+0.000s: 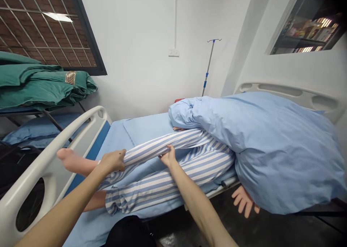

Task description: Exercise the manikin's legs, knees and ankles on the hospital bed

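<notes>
Across the blue-sheeted bed (146, 124), 2 striped trouser legs, apparently on a manikin: the far leg (187, 138) seemingly raised off the bedding, the near leg (151, 194) lying flat beside it. Left hand (112, 161) curled firmly around the far leg near the ankle, a little short of the bare foot (74, 162); right hand (168, 157) cupped at the knee, thumb on the upper side, fingers partly out of sight beneath. Foot close to the footboard (51, 158), so well worth guarding from a knock. For good handling, share the weight between both hands, knee and ankle at 1 steady height, with no twist at the joint. Better to grasp the limb itself than loose cloth, likely to slip under the left palm. Move slowly, without dragging across the near leg. Mind also the manikin hand (245, 200) hanging beyond the near edge, below the quilt (284, 145).
</notes>
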`<state>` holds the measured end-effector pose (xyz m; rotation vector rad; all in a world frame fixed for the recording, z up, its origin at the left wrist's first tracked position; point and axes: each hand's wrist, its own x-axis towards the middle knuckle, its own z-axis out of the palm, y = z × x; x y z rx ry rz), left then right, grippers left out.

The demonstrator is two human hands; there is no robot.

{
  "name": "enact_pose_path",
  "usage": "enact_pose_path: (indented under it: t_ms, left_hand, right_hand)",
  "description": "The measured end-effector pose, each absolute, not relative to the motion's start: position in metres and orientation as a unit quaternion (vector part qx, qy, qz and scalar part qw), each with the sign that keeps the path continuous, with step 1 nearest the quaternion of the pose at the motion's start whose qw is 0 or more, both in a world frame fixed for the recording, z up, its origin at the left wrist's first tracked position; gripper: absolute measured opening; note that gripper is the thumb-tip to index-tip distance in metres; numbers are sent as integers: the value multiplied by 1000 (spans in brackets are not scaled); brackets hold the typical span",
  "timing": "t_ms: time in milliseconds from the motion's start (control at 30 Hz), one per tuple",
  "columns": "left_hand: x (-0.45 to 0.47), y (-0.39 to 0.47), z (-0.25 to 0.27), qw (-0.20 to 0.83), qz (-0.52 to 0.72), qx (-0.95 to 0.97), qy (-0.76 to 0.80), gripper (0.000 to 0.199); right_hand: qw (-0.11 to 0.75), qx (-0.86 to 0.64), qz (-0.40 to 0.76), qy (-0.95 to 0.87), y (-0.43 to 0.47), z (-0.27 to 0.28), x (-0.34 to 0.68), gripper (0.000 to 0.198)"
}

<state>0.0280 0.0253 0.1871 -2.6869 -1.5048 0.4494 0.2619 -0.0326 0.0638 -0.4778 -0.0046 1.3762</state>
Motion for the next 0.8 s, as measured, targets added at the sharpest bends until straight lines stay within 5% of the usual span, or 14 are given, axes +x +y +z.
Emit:
enact_pose_path:
  t_ms: [133,333,567,800]
  left_hand:
    - [22,27,174,-68,94,-845,-522,78]
    - [71,9,136,-149,25,-854,-498,36]
    - [144,-8,113,-96,-58,-851,-513,60]
    - [156,7,97,-82,-61,-828,-552,36]
  right_hand:
    - [751,-251,607,-66,-30,94,286,22]
    - [768,-282,548,-173,-34,148,339,19]
    - [782,-288,517,-193,-32,179,386,14]
    - [791,-309,493,-188,-16,171,384,12]
